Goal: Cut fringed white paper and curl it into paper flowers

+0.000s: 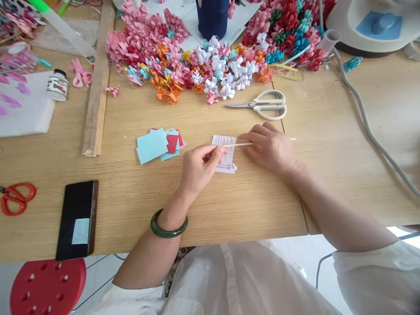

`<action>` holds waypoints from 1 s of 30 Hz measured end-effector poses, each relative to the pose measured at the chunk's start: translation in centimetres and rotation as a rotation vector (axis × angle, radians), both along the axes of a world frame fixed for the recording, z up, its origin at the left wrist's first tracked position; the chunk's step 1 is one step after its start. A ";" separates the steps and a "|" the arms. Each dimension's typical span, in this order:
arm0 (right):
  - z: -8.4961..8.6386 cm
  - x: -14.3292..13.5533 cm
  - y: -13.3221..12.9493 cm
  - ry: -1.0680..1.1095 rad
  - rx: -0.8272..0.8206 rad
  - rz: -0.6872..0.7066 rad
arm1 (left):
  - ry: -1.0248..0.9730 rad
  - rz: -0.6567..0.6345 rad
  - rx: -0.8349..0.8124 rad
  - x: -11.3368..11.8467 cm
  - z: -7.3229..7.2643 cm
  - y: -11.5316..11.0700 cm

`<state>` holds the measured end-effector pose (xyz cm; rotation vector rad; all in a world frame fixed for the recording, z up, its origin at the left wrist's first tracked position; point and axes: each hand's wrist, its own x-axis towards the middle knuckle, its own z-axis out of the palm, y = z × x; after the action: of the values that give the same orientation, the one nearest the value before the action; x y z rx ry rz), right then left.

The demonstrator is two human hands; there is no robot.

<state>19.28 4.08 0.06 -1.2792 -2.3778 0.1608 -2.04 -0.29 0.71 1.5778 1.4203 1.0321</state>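
Note:
My left hand [203,168], with a green bangle at the wrist, pinches one end of a thin pale stick [241,144] between thumb and forefinger. My right hand [271,146] grips the same stick farther along, and its tip sticks out past the knuckles. Below the stick lies a white paper piece cut into narrow strips [229,153], with a printed uncut band along its near edge. My left fingertips cover part of that paper. To the left is a small pile of light blue, red and pink cards [152,144]. White-handled scissors [267,105] lie beyond my right hand.
Curled paper flowers [226,65] heap along the back around a dark blue cup [213,19]. A wooden bar [98,87], small jar [58,85], phone [77,218] and red-handled scissors [18,199] are leftward. A grey cable [361,105] curves down the right.

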 end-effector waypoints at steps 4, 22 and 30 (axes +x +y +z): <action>-0.1 -1.0 -0.1 -0.005 -0.022 0.003 | 0.022 -0.011 -0.072 -0.1 -0.8 0.2; 0.1 -0.8 0.0 0.091 0.032 -0.017 | 0.018 0.012 -0.086 0.3 -0.8 -0.1; -0.3 -1.0 0.6 0.008 -0.012 0.042 | 0.090 -0.008 -0.107 0.2 -0.9 -0.1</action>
<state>18.25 4.69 -0.23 -1.2321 -2.4020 0.1932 -1.82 -0.39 -0.24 1.5674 1.5033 0.8758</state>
